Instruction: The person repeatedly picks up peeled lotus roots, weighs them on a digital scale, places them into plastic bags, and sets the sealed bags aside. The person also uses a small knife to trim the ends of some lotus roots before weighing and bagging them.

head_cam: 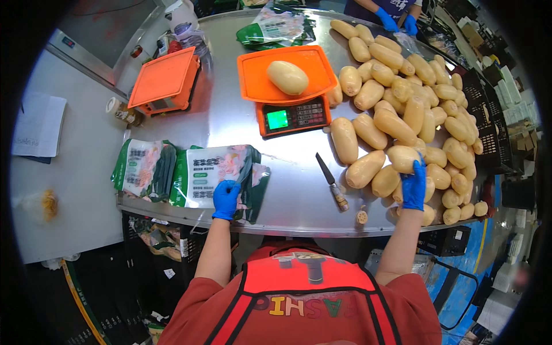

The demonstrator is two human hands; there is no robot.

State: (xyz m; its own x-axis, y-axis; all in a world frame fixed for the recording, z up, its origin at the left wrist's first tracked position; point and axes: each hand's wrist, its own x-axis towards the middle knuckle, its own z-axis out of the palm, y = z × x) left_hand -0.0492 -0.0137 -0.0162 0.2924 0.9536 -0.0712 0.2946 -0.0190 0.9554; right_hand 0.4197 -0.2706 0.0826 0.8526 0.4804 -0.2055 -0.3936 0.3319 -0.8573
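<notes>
My left hand (226, 200), in a blue glove, pinches the edge of a printed plastic packaging bag (202, 172) lying flat on the steel table. Gloved in blue too, my right hand (414, 185) grips a peeled lotus root segment (404, 158) at the near side of a large pile of lotus roots (390, 125). One lotus root (287, 78) rests on the orange tray of a digital scale (294, 117), whose display is lit green. Between the bags and the pile lies a knife (331, 183), beside a small cut lotus root end (362, 216).
A second orange scale (163, 82) and a lidded jar (124, 112) stand at the left. More bags (276, 28) lie at the far edge, where a co-worker's blue-gloved hands (397, 21) are. Black crates (485, 116) stand beyond the pile at right.
</notes>
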